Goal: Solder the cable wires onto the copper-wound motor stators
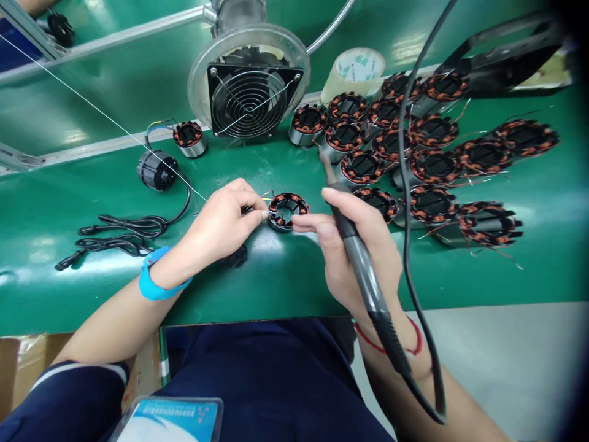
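A motor stator point(288, 212) with copper windings lies on the green bench in front of me. At its left edge my left hand point(232, 215) pinches a thin wire, with a yellow lead showing beside the fingertips. My right hand point(356, 245) holds a soldering iron point(361, 264) between thumb and fingers, its tip pointing up and away toward the other stators. The outstretched fingers of that hand touch or nearly touch the right side of the stator. Partly hidden below my left hand is a dark part point(235, 256).
Several wound stators point(432, 166) crowd the right side. A fume extractor fan point(248, 101) and a tape roll point(354, 70) stand behind. At left are a black motor housing point(157, 170), coiled cables point(124, 227) and another stator point(189, 139). The iron's cord point(405, 184) hangs across the right.
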A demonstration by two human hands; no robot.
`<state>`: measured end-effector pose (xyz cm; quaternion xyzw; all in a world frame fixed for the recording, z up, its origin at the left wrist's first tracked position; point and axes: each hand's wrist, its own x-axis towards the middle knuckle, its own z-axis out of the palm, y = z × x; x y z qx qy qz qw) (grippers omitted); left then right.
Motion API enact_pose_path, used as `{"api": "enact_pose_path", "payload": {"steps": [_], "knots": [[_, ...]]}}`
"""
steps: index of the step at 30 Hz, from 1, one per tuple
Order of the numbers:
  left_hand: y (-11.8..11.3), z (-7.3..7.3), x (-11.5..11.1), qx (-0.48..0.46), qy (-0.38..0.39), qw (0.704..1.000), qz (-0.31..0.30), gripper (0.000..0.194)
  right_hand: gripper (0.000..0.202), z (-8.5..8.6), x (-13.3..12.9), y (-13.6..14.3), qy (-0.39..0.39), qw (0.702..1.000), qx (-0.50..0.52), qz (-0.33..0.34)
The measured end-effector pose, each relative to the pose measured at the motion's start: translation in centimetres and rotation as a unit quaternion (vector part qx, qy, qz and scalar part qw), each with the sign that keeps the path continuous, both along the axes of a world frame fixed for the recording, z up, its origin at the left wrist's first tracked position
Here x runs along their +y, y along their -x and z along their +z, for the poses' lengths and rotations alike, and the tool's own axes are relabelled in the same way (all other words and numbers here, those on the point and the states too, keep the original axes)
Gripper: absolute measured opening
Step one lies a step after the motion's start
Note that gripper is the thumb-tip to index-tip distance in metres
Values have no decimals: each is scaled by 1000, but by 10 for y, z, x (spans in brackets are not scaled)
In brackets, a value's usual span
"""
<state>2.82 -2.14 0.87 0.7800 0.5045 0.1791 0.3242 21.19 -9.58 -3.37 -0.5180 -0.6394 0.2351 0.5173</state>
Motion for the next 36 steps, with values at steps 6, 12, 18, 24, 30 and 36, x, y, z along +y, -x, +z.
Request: {"api": "enact_pose_path", "payload": {"steps": [6, 12, 18, 24, 30, 36], "knots": [[1, -1, -1, -5, -1, 1000, -1, 14, 43, 4, 22, 3, 28, 994, -99, 31], [2, -4, -1, -16, -8, 1000, -10, 15, 41, -7, 37, 13, 23, 990, -134, 29], [6, -3, 1, -1, 0, 1000, -14, 12, 44, -11, 41, 15, 43, 992, -114, 26], [31, 5, 8, 66, 98, 993, -14, 14, 50, -5, 43, 8, 41, 992, -108, 46], [32, 10, 7, 86, 123, 988, 21, 24, 47, -16, 54, 7, 37, 989, -90, 112], [15, 14, 6, 147, 37, 989, 4, 24, 47, -28, 46, 10, 21, 997, -30, 73]]}}
